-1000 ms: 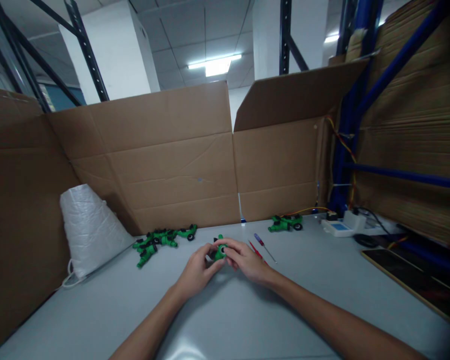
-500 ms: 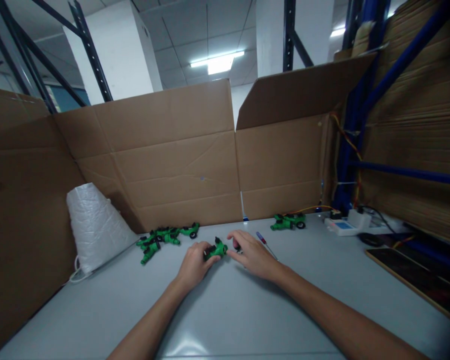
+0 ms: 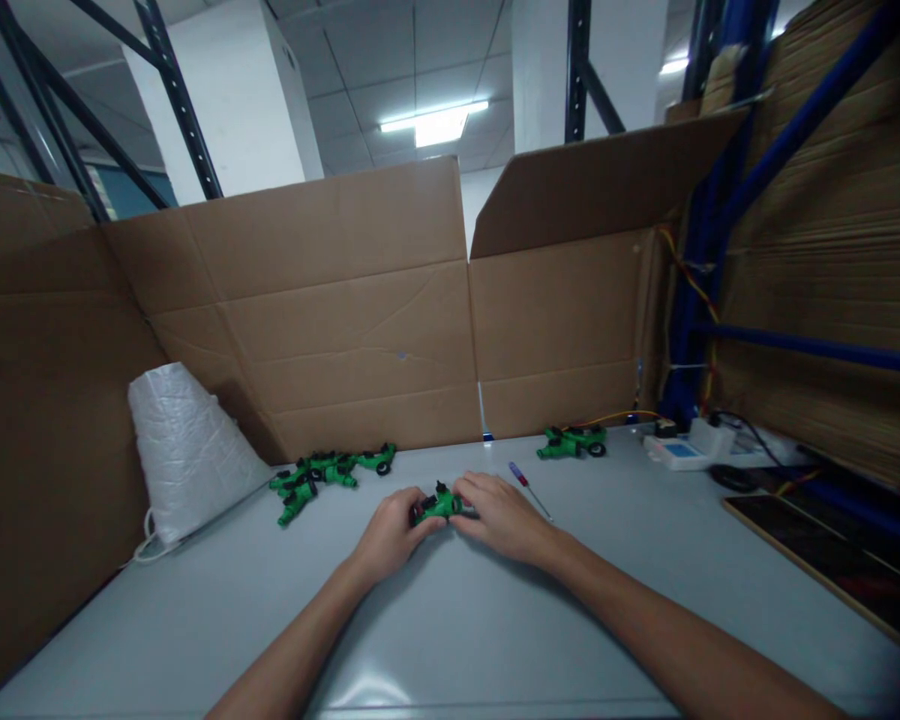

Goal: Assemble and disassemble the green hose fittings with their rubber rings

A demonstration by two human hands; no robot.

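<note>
A small green plastic toy part with black wheels (image 3: pixel 436 504) sits low over the grey table (image 3: pixel 450 640), held between both hands. My left hand (image 3: pixel 390 535) grips its left end with curled fingers. My right hand (image 3: pixel 499 515) pinches its right end from the other side. A pile of similar green toy pieces (image 3: pixel 322 475) lies to the left behind my hands. Another green piece (image 3: pixel 572 441) rests at the back right. A small screwdriver (image 3: pixel 529 487) lies just right of my right hand.
Cardboard walls (image 3: pixel 330 320) fence the table at the back and left. A white woven bag (image 3: pixel 187 450) leans at the left. A white power strip with cables (image 3: pixel 690 445) and a dark board (image 3: pixel 832 550) lie at the right.
My right hand let go of the green piece and drew slightly right, then came back onto its right end. The piece was lowered and turned to lie flat near the table.
</note>
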